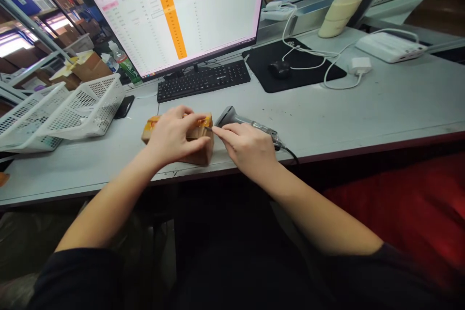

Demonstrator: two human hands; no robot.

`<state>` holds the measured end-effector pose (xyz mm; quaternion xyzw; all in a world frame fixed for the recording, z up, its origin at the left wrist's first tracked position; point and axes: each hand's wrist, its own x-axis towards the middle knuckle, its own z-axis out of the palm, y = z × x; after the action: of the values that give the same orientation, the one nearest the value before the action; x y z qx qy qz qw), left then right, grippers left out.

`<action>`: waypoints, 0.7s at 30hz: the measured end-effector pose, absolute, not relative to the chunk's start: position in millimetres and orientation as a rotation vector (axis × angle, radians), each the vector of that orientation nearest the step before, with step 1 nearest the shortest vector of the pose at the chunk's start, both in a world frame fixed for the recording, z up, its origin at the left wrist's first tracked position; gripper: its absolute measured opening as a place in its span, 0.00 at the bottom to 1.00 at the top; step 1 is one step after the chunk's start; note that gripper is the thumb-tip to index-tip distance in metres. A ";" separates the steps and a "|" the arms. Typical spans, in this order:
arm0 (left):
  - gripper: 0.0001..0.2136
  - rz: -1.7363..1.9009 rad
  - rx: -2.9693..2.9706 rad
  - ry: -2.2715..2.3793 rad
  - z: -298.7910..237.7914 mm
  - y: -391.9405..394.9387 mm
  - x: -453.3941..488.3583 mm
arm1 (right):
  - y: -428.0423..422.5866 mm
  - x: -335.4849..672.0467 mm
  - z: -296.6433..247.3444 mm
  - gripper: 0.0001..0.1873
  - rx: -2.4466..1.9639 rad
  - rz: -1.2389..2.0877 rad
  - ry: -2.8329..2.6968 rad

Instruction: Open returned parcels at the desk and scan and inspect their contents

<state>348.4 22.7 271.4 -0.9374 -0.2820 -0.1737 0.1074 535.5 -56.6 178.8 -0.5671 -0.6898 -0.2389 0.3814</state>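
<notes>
Your left hand (176,131) grips the taped box (204,151), fingers spread; your right hand (250,147) pinches a thin dark tool (208,129), scanner (229,115) just beyond those fingers.

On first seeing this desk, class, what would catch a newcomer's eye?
Probably the bright monitor at the top, with its orange column. Mid-picture, the left hand holds a taped box, and the right hand brings a slim dark tool to the box's right end.
</notes>
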 end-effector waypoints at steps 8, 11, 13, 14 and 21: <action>0.20 -0.476 -2.918 -0.829 257.1 31.6 335.3 | -64.4 530.2 174.9 0.17 -1.355 -0.572 -1.821; 0.21 -0.520 -2.881 -0.836 261.9 37.2 332.7 | -65.0 534.6 170.8 0.17 -1.372 -0.580 -1.777; 0.22 -0.521 -2.865 -0.839 264.2 40.7 333.8 | -64.1 535.0 169.3 0.18 -1.378 -0.577 -1.776; 0.22 -0.513 -2.867 -0.832 265.5 41.9 334.5 | -63.4 534.6 169.0 0.18 -1.375 -0.576 -1.780; 0.19 -0.176 -2.661 -0.815 288.4 28.9 343.9 | -56.5 530.8 170.8 0.19 -1.354 -0.587 -1.779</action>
<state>343.9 28.9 288.4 -0.9394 -0.2878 -0.0622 0.1754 530.8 -56.5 170.8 -0.5362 -0.7042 -0.2324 0.4033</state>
